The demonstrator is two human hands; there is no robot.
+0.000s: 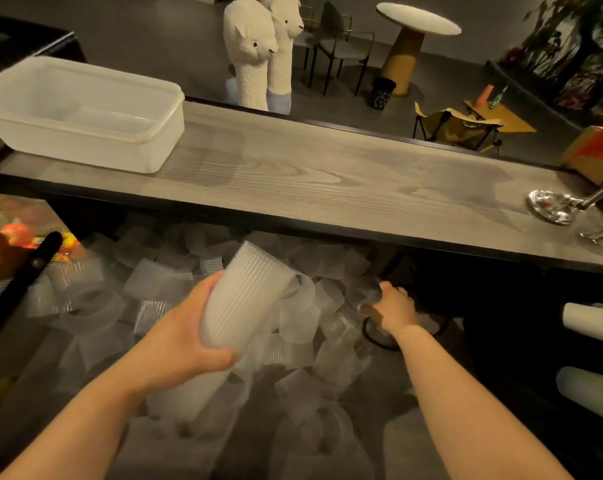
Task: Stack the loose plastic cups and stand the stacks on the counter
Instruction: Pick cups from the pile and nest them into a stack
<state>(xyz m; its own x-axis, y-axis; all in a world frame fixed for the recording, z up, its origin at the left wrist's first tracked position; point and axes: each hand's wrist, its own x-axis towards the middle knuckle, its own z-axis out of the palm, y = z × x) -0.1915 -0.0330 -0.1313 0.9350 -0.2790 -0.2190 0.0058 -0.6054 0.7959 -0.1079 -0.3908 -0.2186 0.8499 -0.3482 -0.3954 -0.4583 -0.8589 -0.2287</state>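
Stacking status: partly done; no stack stands on the counter [327, 178] yet; many loose cups [147, 282] lie below its near edge
Tub [85, 112]: on counter, far left end; translucent, appears to hold nothing
Left hand [185, 327]: below counter; fingers wrapped round a tilted stack of cups [244, 299]
Right hand [393, 306]: below counter, right of stack; reaching into the pile; fingers curled, whether they grip a cup cannot be told
Remaining: gather loose cups; stand stacks on counter
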